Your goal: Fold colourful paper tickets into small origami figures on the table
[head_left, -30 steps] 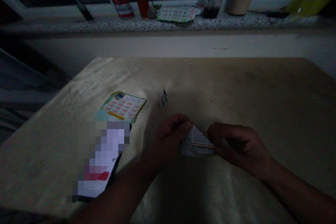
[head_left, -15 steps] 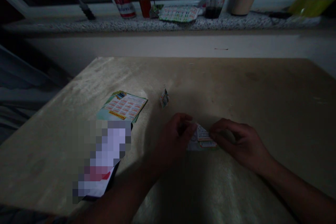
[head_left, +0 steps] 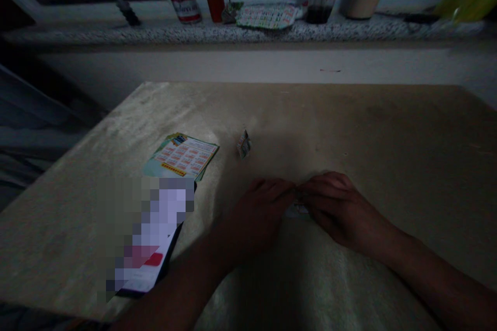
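The right fingers [head_left: 313, 191] have moved up to the left fingers [head_left: 282, 189], both bent over paper [head_left: 298, 210], grip hidden.

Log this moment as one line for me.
left hand: on printed paper, mostly covered | right hand: on same paper | left side: smartphone, printed-card stack | beyond hands: small folded piece

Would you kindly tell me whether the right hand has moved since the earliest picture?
Yes: judged against the printed cards, the right hand has shifted left, towards the left hand.
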`<state>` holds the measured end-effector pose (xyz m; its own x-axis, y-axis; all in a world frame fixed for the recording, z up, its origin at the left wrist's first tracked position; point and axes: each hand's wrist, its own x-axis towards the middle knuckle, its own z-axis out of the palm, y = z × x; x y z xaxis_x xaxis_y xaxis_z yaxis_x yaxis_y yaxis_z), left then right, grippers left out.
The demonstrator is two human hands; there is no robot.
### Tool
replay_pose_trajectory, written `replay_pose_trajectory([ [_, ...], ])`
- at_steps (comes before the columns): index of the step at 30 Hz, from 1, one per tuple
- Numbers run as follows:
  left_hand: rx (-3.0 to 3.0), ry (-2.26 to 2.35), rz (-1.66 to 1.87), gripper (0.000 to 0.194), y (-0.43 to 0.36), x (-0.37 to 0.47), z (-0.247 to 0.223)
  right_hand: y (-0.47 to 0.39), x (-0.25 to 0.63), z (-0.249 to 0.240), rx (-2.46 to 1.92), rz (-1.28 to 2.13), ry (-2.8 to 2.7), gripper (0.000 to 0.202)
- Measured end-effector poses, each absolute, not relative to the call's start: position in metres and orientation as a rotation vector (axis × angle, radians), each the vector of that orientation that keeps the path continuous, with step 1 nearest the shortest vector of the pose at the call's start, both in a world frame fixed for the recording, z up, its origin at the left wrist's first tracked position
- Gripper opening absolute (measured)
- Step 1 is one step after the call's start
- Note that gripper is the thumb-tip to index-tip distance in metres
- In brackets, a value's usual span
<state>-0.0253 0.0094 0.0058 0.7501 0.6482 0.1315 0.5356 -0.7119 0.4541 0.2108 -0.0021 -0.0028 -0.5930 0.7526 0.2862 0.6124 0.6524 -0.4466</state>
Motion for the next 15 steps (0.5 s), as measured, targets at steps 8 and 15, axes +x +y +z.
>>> replay_pose_trajectory([
  [8,2.504,0.884,0.368,0.034,0.0152,-0.0337,0.0054,-0.0001,0.2150,-0.0021,-1.080,0.480,-2.453,0.029],
  [15,2.478,0.894,0.383,0.028,0.0155,-0.0350,0.0019,-0.0005,0.2158,-0.0014,-1.080,0.478,-2.458,0.027],
])
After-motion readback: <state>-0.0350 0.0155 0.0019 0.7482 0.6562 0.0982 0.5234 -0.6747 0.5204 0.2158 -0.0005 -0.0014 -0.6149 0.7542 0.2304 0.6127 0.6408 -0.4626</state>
